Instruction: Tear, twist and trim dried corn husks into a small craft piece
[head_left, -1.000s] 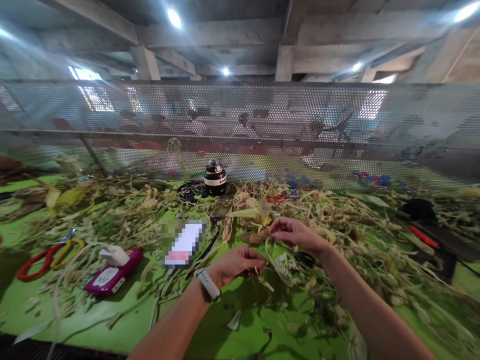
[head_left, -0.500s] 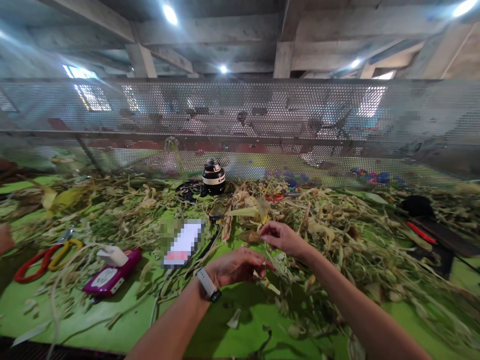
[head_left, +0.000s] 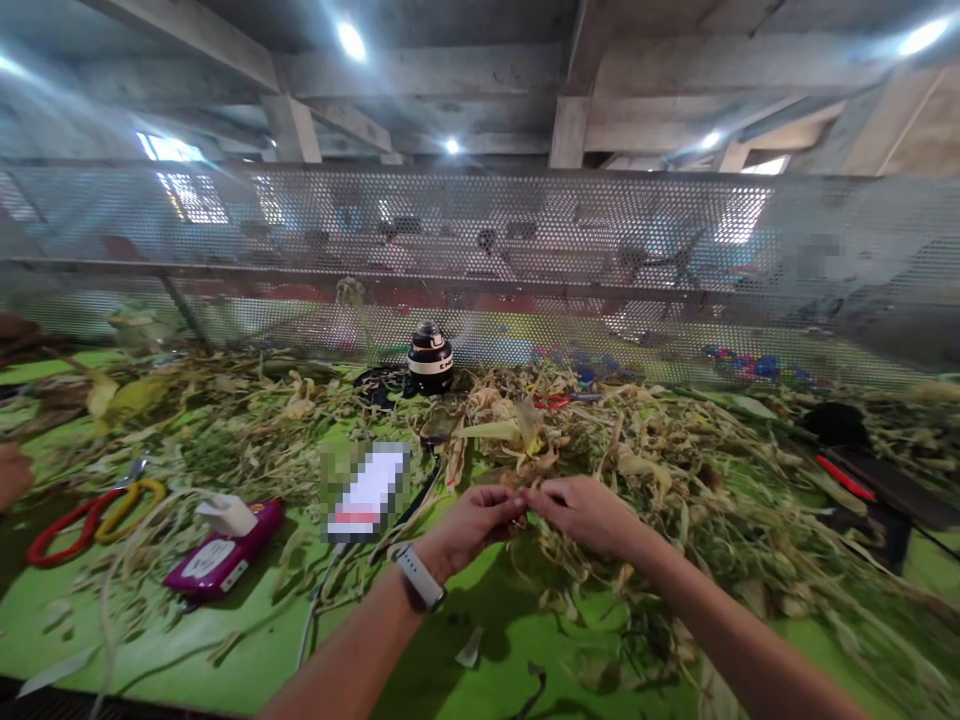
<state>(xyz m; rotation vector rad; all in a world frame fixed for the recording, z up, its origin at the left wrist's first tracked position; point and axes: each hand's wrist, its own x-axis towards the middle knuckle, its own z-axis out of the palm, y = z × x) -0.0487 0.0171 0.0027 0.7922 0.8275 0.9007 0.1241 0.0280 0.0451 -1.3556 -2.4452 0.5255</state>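
My left hand [head_left: 474,525], with a pale watch strap [head_left: 420,577] on its wrist, has its thumb and fingers pinched together. Its fingertips meet those of my right hand [head_left: 581,512], which is also closed in a pinch. Whatever sits between the fingertips is too small and covered to make out. Dried plant strips [head_left: 559,570] lie just under and beside my right hand. Behind the fingers is a pale yellowish dry husk [head_left: 495,430] on a heap of withered stalks and leaves.
The green tabletop [head_left: 442,670] carries a phone [head_left: 367,495], a purple power strip [head_left: 225,555] with a white plug, scissors [head_left: 94,520] and a black jar [head_left: 430,360]. A perforated metal screen [head_left: 480,230] stands behind. Another person's hand [head_left: 11,478] shows at left.
My right hand has come down and my left hand has turned and risen slightly, so their fingertips now meet. Half a second ago they were apart, with plant strips near the left fingers.
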